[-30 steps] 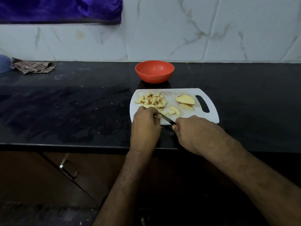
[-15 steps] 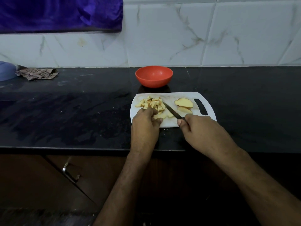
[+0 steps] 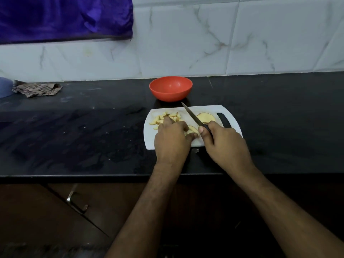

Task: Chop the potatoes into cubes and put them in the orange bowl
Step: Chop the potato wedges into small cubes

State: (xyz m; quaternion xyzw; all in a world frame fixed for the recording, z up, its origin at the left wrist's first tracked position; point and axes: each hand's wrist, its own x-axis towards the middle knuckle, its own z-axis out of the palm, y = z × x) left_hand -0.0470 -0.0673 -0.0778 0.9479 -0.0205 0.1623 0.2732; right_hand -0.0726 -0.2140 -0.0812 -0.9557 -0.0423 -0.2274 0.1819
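Note:
A white cutting board (image 3: 210, 108) lies on the black counter with a pile of potato cubes (image 3: 167, 117) at its left and potato slices (image 3: 206, 117) at its right. My right hand (image 3: 225, 144) grips a knife (image 3: 193, 116) by its black handle, the blade raised and pointing toward the orange bowl (image 3: 170, 88), which stands just behind the board and holds nothing I can see. My left hand (image 3: 173, 140) rests on the board, fingers reaching into the cubes, thumb and fingers around a potato slice (image 3: 191, 129).
The black counter (image 3: 83, 131) runs wide to both sides, its front edge just below my wrists. A crumpled checked cloth (image 3: 37, 88) and a blue object (image 3: 4, 86) sit at the far left. A cabinet handle (image 3: 74, 202) is under the counter.
The knife has lifted off the board and swung so its tip points toward the bowl. My left hand has slid forward into the cubes. The view has tilted up slightly.

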